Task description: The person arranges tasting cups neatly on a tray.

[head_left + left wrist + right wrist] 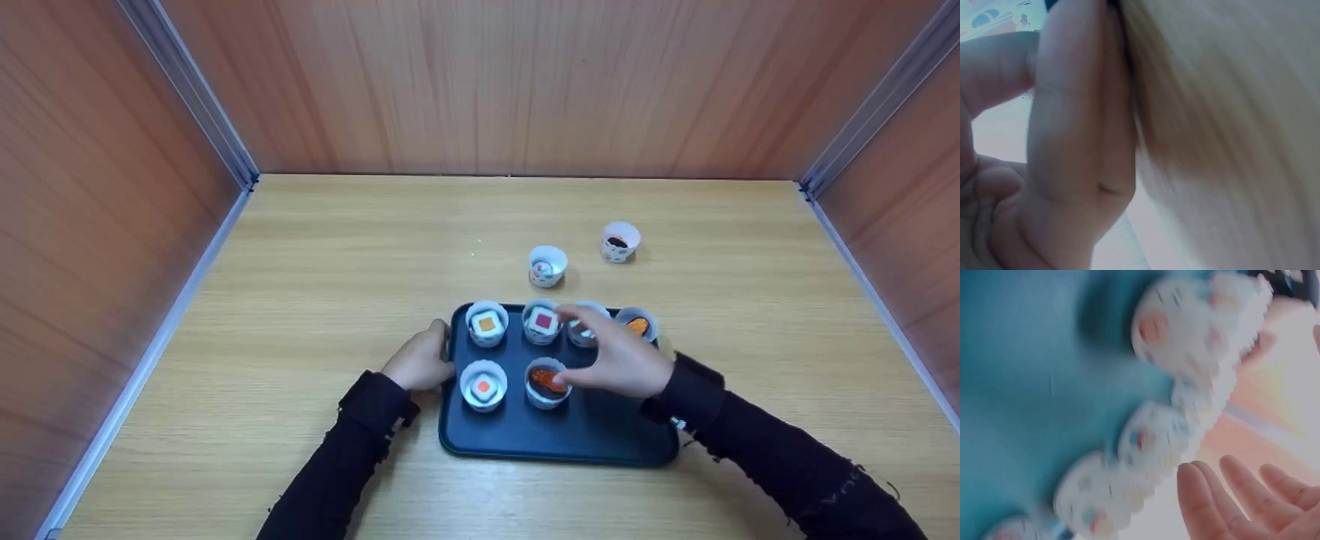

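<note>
A dark blue tray (570,442) lies on the wooden table and carries several white paper cups with toy sushi in them. In the back row are an orange-centred cup (487,323), a pink-centred cup (542,322), a partly hidden cup and an orange-topped cup (638,325). In front stand two more cups (484,386) (547,382). My left hand (437,352) grips the tray's left rim with curled fingers (1078,129). My right hand (581,346) hovers over the back row and holds nothing. Its fingers (1230,495) are straight beside the blurred cups (1185,332).
Two more cups stand on the table beyond the tray, one (547,265) just behind it and one (620,241) further back right. Wooden walls (525,82) close in the table at the back and on both sides.
</note>
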A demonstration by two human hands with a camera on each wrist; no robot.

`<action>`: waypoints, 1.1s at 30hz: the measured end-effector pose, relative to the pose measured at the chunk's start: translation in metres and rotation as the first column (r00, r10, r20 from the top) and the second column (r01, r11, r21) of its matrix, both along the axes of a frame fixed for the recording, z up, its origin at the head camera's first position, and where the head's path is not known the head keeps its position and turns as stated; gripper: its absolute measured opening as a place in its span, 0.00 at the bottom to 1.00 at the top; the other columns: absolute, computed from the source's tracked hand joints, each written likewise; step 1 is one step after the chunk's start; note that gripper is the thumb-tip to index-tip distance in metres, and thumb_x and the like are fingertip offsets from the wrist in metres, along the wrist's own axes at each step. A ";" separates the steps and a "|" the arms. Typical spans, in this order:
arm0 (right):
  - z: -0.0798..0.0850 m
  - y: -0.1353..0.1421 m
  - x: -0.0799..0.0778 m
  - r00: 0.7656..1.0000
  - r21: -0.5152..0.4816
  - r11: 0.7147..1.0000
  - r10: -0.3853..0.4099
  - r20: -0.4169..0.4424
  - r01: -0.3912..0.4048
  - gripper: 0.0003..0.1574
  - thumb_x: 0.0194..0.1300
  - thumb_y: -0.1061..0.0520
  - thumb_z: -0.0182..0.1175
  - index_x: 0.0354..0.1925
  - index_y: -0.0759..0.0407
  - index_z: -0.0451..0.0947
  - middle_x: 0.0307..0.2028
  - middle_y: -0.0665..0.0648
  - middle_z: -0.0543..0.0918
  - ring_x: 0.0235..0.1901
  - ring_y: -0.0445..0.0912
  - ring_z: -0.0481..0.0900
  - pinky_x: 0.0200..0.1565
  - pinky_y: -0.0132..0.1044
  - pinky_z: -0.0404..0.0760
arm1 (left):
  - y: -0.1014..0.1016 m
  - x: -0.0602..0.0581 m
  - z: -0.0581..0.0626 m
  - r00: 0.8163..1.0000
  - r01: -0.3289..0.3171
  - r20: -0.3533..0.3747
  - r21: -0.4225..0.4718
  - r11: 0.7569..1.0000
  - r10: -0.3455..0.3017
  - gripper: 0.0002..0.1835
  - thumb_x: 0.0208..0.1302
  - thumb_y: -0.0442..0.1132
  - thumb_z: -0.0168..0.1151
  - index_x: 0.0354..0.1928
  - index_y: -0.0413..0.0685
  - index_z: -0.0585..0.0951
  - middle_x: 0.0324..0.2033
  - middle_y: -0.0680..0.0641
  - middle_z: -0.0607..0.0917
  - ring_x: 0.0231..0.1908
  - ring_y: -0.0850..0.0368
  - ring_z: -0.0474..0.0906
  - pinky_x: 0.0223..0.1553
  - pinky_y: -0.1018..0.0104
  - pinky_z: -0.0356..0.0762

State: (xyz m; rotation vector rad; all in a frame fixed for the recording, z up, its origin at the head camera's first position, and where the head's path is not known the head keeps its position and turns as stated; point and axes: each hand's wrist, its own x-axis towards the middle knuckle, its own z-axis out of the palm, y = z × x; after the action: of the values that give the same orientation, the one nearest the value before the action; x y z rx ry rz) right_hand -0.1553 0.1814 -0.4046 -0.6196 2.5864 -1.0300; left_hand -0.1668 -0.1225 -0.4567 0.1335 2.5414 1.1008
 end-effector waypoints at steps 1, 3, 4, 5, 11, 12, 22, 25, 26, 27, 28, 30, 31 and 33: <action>0.003 0.004 -0.003 1.000 -0.026 1.000 -0.017 -0.013 0.016 0.58 0.49 0.40 0.75 0.71 0.52 0.60 0.66 0.57 0.71 0.61 0.56 0.73 0.58 0.56 0.76 | 0.000 0.000 0.000 1.000 0.002 -0.001 -0.002 1.000 -0.002 0.24 0.59 0.30 0.62 0.57 0.39 0.68 0.27 0.45 0.77 0.20 0.55 0.77 0.21 0.64 0.77; 0.007 0.015 -0.010 0.998 -0.078 0.996 -0.041 -0.053 0.037 0.58 0.49 0.41 0.75 0.71 0.54 0.59 0.66 0.59 0.71 0.61 0.57 0.72 0.58 0.56 0.76 | 0.000 0.000 0.000 1.000 0.003 -0.001 -0.002 1.000 -0.003 0.24 0.59 0.30 0.62 0.57 0.39 0.68 0.27 0.45 0.77 0.20 0.55 0.77 0.21 0.64 0.77; 0.008 0.020 -0.014 0.996 -0.101 0.994 -0.051 -0.077 0.043 0.57 0.49 0.42 0.76 0.71 0.55 0.60 0.65 0.60 0.71 0.61 0.57 0.72 0.58 0.56 0.76 | 0.000 0.000 0.000 1.000 0.003 0.000 0.000 1.000 -0.003 0.24 0.59 0.30 0.62 0.57 0.39 0.68 0.27 0.45 0.77 0.20 0.54 0.77 0.21 0.64 0.77; 0.009 0.025 -0.018 0.993 -0.124 0.991 -0.058 -0.102 0.045 0.57 0.50 0.44 0.76 0.71 0.55 0.60 0.66 0.61 0.70 0.61 0.57 0.72 0.58 0.56 0.76 | 0.000 0.000 0.000 1.000 0.003 0.000 0.000 1.000 -0.003 0.24 0.59 0.30 0.62 0.56 0.39 0.69 0.27 0.45 0.77 0.21 0.54 0.78 0.22 0.64 0.77; 0.006 0.061 -0.054 0.966 -0.234 0.970 -0.128 -0.226 0.073 0.54 0.54 0.53 0.74 0.73 0.56 0.58 0.69 0.61 0.66 0.65 0.57 0.67 0.60 0.56 0.73 | -0.001 -0.001 0.000 1.000 0.012 -0.022 -0.012 1.000 -0.012 0.21 0.58 0.29 0.60 0.54 0.39 0.69 0.27 0.47 0.75 0.23 0.55 0.76 0.21 0.65 0.76; 0.005 0.066 -0.061 0.962 -0.235 0.967 -0.151 -0.228 0.096 0.55 0.54 0.53 0.74 0.73 0.55 0.57 0.70 0.61 0.65 0.66 0.57 0.66 0.62 0.57 0.71 | -0.001 -0.001 0.000 1.000 0.013 -0.022 -0.010 1.000 -0.013 0.21 0.57 0.29 0.60 0.54 0.39 0.69 0.27 0.47 0.75 0.23 0.55 0.76 0.21 0.65 0.76; -0.008 0.094 -0.126 0.956 -0.083 0.961 -0.273 -0.107 0.265 0.72 0.54 0.42 0.72 0.78 0.51 0.34 0.78 0.62 0.37 0.77 0.61 0.38 0.73 0.62 0.46 | -0.004 0.000 0.001 1.000 -0.006 0.019 0.006 1.000 0.006 0.21 0.59 0.29 0.60 0.54 0.40 0.68 0.26 0.47 0.74 0.19 0.54 0.76 0.18 0.65 0.77; -0.013 0.094 -0.140 0.959 -0.052 0.963 -0.269 -0.088 0.265 0.76 0.53 0.41 0.73 0.78 0.50 0.30 0.78 0.61 0.32 0.77 0.61 0.33 0.73 0.64 0.43 | -0.004 0.001 0.002 1.000 -0.010 0.020 0.017 1.000 0.009 0.21 0.59 0.29 0.60 0.54 0.40 0.68 0.26 0.47 0.75 0.19 0.54 0.76 0.18 0.65 0.77; -0.015 0.093 -0.144 0.961 -0.041 0.964 -0.266 -0.078 0.263 0.77 0.53 0.41 0.73 0.78 0.49 0.28 0.78 0.61 0.30 0.77 0.61 0.32 0.73 0.64 0.43 | -0.004 0.002 0.002 1.000 -0.013 0.022 0.022 1.000 0.012 0.21 0.59 0.29 0.60 0.54 0.41 0.68 0.26 0.47 0.75 0.19 0.54 0.76 0.18 0.65 0.77; -0.016 0.092 -0.147 0.962 -0.025 0.964 -0.265 -0.063 0.264 0.78 0.52 0.41 0.74 0.78 0.48 0.26 0.78 0.60 0.29 0.77 0.61 0.31 0.73 0.64 0.44 | -0.004 0.002 0.002 1.000 -0.015 0.022 0.026 1.000 0.014 0.21 0.59 0.29 0.61 0.54 0.41 0.69 0.26 0.46 0.75 0.20 0.54 0.76 0.18 0.64 0.78; -0.018 0.091 -0.151 0.963 -0.008 0.965 -0.263 -0.053 0.262 0.79 0.52 0.42 0.74 0.78 0.48 0.25 0.78 0.61 0.28 0.77 0.61 0.31 0.73 0.64 0.44 | -0.004 0.002 0.003 1.000 -0.017 0.024 0.028 0.999 0.016 0.21 0.59 0.29 0.61 0.55 0.41 0.69 0.26 0.46 0.75 0.20 0.54 0.76 0.19 0.64 0.78; -0.021 0.088 -0.156 0.965 0.034 0.964 -0.262 -0.034 0.263 0.80 0.52 0.44 0.74 0.77 0.47 0.22 0.77 0.61 0.26 0.77 0.62 0.31 0.72 0.64 0.45 | -0.004 0.003 0.003 0.999 -0.020 0.031 0.032 0.999 0.019 0.22 0.59 0.30 0.61 0.55 0.41 0.69 0.26 0.46 0.75 0.20 0.54 0.77 0.19 0.64 0.78; -0.023 0.087 -0.158 0.965 0.055 0.964 -0.260 -0.025 0.261 0.80 0.53 0.44 0.74 0.77 0.47 0.21 0.77 0.62 0.26 0.76 0.63 0.31 0.72 0.64 0.45 | -0.004 0.004 0.003 0.999 -0.021 0.034 0.034 0.999 0.019 0.22 0.59 0.30 0.61 0.56 0.41 0.68 0.26 0.46 0.75 0.20 0.54 0.76 0.19 0.64 0.78; -0.026 0.085 -0.162 0.965 0.092 0.961 -0.260 -0.015 0.261 0.80 0.53 0.46 0.74 0.77 0.48 0.21 0.77 0.63 0.26 0.76 0.64 0.33 0.72 0.64 0.46 | -0.004 0.005 0.003 0.999 -0.018 0.038 0.037 0.999 0.016 0.23 0.59 0.30 0.61 0.56 0.40 0.68 0.26 0.46 0.75 0.20 0.54 0.77 0.19 0.64 0.79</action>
State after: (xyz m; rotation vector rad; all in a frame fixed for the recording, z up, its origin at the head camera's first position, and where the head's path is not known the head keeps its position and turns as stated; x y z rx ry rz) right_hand -0.3172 0.2663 -0.4310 -0.2611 2.7527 -0.9754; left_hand -0.1621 -0.1261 -0.4537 0.1003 2.4944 1.1466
